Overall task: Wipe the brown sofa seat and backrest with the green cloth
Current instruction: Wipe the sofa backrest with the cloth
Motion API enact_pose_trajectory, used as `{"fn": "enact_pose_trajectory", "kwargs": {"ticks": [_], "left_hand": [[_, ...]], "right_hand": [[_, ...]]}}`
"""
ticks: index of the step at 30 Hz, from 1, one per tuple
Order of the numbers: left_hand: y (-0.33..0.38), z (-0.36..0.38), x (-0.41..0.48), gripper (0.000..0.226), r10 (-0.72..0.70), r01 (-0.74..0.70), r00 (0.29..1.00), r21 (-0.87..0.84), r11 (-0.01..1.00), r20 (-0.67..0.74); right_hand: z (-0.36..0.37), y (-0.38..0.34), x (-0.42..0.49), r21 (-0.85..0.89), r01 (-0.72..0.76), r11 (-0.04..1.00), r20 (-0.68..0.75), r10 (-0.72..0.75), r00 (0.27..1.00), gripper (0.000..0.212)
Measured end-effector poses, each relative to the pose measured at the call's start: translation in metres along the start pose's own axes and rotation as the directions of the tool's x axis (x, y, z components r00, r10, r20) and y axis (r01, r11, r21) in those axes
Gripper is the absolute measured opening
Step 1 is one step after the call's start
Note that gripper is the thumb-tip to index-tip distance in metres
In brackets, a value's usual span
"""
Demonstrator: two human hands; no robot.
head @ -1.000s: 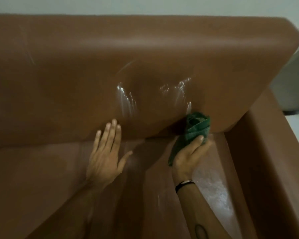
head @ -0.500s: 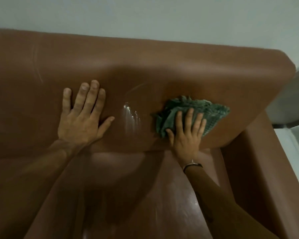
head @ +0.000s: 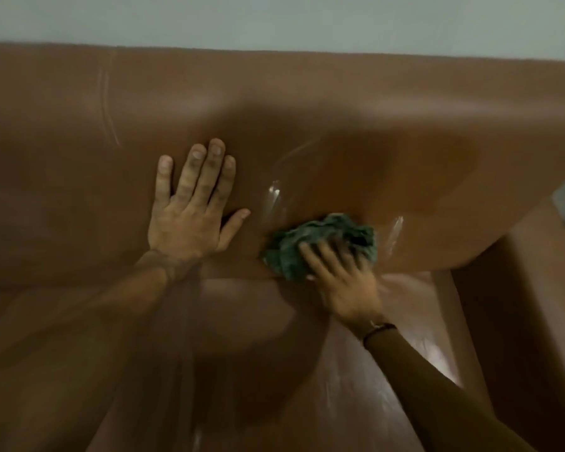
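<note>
The green cloth [head: 323,244] is bunched up against the lower part of the sofa's backrest [head: 340,132], just above the crease where it meets the seat [head: 274,353], toward the right end of the sofa. The right hand [head: 343,282] presses it flat to the leather with spread fingers laid over the cloth rather than closed around it; the hand is blurred, so the exact grip is hard to read. The left hand [head: 193,210] lies open and flat on the backrest just beside the cloth, fingers splayed, holding nothing and seemingly bracing the body. Wet, glossy streaks [head: 274,197] shine on the backrest on either side of the cloth, and a damp sheen shows on the seat near the right armrest [head: 519,321], which suggests this right-hand portion has had at least one pass. The far left stretch of backrest and seat looks dull and dry apart from a faint scuff line, so it probably remains to be wiped; the task seems roughly midway. A dark band [head: 377,329] circles the right wrist. No brand, label or writing is legible anywhere.
</note>
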State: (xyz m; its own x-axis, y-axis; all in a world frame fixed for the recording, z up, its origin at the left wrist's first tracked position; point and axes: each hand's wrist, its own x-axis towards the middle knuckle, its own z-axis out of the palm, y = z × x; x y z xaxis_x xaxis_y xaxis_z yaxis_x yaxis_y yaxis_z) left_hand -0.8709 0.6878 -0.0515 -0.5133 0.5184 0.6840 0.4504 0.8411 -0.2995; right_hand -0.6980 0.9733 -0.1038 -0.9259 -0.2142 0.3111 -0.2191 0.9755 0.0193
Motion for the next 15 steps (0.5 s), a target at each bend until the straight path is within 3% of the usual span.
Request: {"fn": "enact_pose_trajectory", "kwargs": {"ticks": [2, 4, 5, 7, 9, 11, 13, 15], "left_hand": [[-0.002, 0.004, 0.004, 0.1, 0.007, -0.006, 1.0, 0.005, 1.0, -0.029], [-0.003, 0.006, 0.005, 0.1, 0.014, -0.014, 0.999, -0.003, 1.0, -0.04], [-0.003, 0.007, 0.004, 0.099, 0.014, -0.015, 0.999, -0.01, 1.0, -0.042], [-0.001, 0.006, 0.001, 0.098, 0.008, -0.009, 1.0, -0.01, 1.0, -0.029], [-0.002, 0.007, -0.001, 0.097, 0.017, -0.017, 1.0, -0.016, 1.0, -0.015], [-0.003, 0.006, 0.0, 0.092, 0.021, -0.022, 1.0, -0.017, 1.0, -0.014], [-0.001, 0.005, 0.001, 0.086, 0.011, -0.012, 0.999, -0.029, 1.0, -0.033], [-0.002, 0.006, -0.001, 0.083, 0.029, -0.03, 0.999, -0.049, 0.998, -0.04]], "right_hand": [[-0.006, 0.029, 0.005, 0.036, -0.337, 0.941, -0.119, 0.339, 0.933, 0.072], [-0.019, 0.055, 0.035, 0.037, -0.59, 0.807, -0.355, 0.562, 0.747, 0.07], [-0.028, 0.061, 0.056, 0.08, -0.621, 0.779, -0.443, 0.586, 0.678, 0.069], [-0.043, 0.049, 0.099, 0.161, -0.588, 0.793, -0.529, 0.572, 0.627, 0.068], [-0.045, 0.015, 0.129, 0.181, -0.51, 0.841, -0.546, 0.517, 0.659, 0.064], [-0.032, -0.029, 0.14, 0.124, -0.363, 0.924, -0.533, 0.37, 0.761, 0.064], [-0.004, -0.063, 0.125, 0.053, -0.195, 0.979, -0.437, 0.198, 0.878, 0.069], [0.018, -0.066, 0.096, -0.007, -0.11, 0.994, -0.354, 0.1, 0.93, 0.084]]}}
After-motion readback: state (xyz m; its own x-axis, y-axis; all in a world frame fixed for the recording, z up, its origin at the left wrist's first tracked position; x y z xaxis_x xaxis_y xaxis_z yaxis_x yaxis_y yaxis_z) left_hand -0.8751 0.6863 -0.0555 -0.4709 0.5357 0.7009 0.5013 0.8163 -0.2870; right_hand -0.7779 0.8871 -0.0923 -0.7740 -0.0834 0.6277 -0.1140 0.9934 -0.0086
